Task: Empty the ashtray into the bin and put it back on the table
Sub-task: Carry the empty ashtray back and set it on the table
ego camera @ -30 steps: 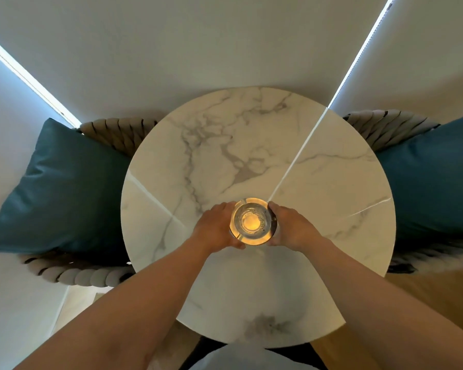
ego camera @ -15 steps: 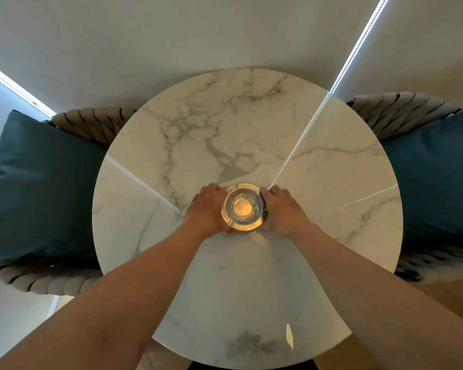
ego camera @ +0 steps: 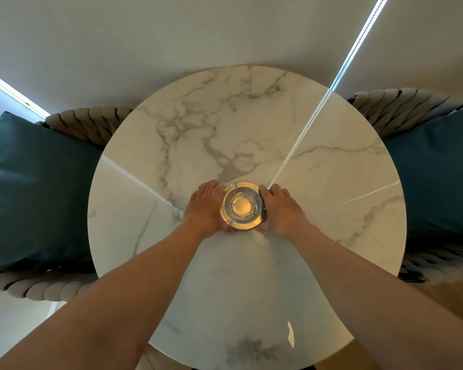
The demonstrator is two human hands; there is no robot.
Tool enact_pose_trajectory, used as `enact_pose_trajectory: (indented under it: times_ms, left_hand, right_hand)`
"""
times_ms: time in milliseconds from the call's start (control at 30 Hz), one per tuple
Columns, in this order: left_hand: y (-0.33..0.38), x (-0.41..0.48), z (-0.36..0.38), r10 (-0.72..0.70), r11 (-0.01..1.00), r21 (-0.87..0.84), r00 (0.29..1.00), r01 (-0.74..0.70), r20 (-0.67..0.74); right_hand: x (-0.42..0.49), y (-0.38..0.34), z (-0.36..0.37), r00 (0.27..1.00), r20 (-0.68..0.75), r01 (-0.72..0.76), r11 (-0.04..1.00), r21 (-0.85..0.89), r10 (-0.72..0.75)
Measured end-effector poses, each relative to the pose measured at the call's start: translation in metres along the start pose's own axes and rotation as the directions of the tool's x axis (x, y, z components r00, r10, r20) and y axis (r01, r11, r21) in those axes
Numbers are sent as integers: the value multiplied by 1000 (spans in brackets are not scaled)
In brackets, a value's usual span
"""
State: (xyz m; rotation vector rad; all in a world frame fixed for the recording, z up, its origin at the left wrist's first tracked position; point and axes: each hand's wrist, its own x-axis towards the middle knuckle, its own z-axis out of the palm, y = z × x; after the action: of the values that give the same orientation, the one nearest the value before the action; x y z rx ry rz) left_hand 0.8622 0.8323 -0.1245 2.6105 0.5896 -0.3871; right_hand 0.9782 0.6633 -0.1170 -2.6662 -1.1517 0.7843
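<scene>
Head view: I am cupping a round glass ashtray (ego camera: 242, 206) near the middle of the marble desk (ego camera: 318, 236), my left hand (ego camera: 207, 209) and right hand (ego camera: 282, 209) pressing its opposite sides. It looks heavy, rigid, slick and breakable, so gripping the thick outer wall seems safest.

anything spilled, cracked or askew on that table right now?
Nothing stands out. The glass ashtray sits upright near the middle of the marble table, left hand and right hand cupping its sides. No ash shows on the tabletop; bright streaks look like reflections.
</scene>
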Motion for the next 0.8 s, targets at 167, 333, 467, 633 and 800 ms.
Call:
enact_pose_trajectory:
  times_ms: [167, 333, 467, 633, 800]
  left_hand:
    - [-2, -1, 1, -4, 1000, -1, 1000, 4, 8]
    - [-6, -7, 7, -17, 999, -34, 1000, 17, -24]
    - [-7, -8, 11, -20, 999, -51, 999, 17, -46]
    - [-9, -14, 11, -34, 999, -42, 998, 32, -47]
    - [-16, -44, 12, -98, 992, -90, 994, 93, -56]
  right_hand:
    - [-1, 0, 0, 1000, 6, -8, 1000, 22, 8]
    - [-6, 4, 3, 1000, -11, -12, 999, 40, 12]
    - [-6, 3, 3, 1000, 8, -14, 998, 54, 13]
    - [-9, 5, 4, 999, 7, -35, 997, 75, 34]
    - [-33, 17, 7, 994, 16, -108, 986, 128, 107]
